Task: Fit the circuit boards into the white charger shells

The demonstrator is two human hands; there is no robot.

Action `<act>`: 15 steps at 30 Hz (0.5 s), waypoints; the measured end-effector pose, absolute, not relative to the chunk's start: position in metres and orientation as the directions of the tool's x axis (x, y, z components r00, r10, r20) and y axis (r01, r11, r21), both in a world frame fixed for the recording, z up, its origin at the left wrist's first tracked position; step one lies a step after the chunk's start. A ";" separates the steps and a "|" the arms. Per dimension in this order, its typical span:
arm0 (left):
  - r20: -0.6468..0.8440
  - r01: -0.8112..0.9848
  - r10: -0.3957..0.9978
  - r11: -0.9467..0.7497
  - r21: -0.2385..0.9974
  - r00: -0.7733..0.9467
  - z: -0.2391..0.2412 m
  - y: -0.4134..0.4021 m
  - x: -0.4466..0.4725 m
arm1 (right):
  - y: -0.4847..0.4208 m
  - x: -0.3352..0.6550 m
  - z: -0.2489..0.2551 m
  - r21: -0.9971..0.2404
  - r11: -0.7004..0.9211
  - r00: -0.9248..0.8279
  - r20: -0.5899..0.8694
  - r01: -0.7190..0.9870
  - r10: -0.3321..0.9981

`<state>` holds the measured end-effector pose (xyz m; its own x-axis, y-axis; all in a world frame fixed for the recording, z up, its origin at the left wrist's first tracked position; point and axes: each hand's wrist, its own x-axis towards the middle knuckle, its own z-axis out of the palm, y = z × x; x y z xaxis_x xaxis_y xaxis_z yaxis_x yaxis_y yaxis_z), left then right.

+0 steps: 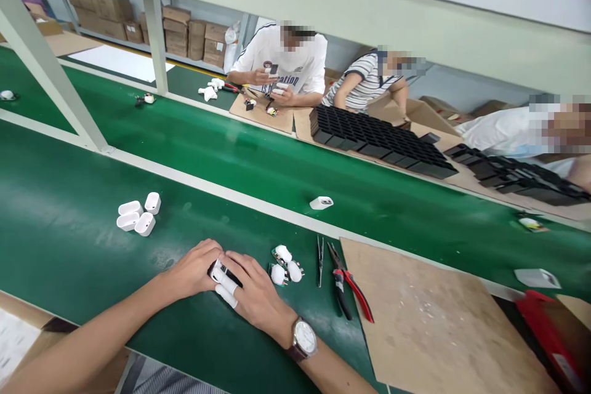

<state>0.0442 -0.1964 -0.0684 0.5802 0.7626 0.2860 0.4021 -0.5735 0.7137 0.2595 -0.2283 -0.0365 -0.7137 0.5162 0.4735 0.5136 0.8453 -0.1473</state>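
This place looks like a factory workshop: people work along a long green belt, pliers and small electronic parts lie on the surface, and cardboard boxes are piled behind.

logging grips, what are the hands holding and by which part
Left hand and right hand hold a small dark part; the gripped spot is hidden.

We've got boxes stacked far left, a white bag just beside their right end. White sheet lies far left too, nearer than the boxes. Across the far side we log, left to right, a white shirt, a striped shirt and a white top on workers. Black cases in rows, far right. Near right, we mark cardboard, then something red, blurred.
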 end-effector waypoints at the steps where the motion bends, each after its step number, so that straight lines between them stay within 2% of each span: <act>1: 0.287 0.404 0.763 -0.574 0.712 0.579 -0.068 -0.196 0.044 | -0.228 0.259 -0.036 -0.183 0.840 -0.698 0.481 0.511 0.530; 5: 0.269 0.416 0.765 -0.567 0.710 0.585 -0.068 -0.196 0.044 | -0.225 0.255 -0.035 -0.348 0.778 -0.612 0.482 0.523 0.627; 10: 0.261 0.389 0.751 -0.567 0.726 0.607 -0.067 -0.193 0.044 | -0.226 0.245 -0.039 -0.235 0.788 -0.627 0.497 0.569 0.600; 13: 0.218 0.411 0.774 -0.526 0.745 0.595 -0.059 -0.193 0.042 | -0.226 0.250 -0.035 -0.345 0.735 -0.580 0.457 0.584 0.675; 15: 0.184 0.444 0.804 -0.484 0.754 0.565 -0.052 -0.197 0.037 | -0.226 0.266 -0.030 -0.395 0.657 -0.475 0.468 0.642 0.745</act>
<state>0.0367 -0.1974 -0.0520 0.5649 0.8044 0.1840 0.4438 -0.4842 0.7540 0.2664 -0.2258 -0.0296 -0.4746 0.7452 0.4684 0.6418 0.6572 -0.3952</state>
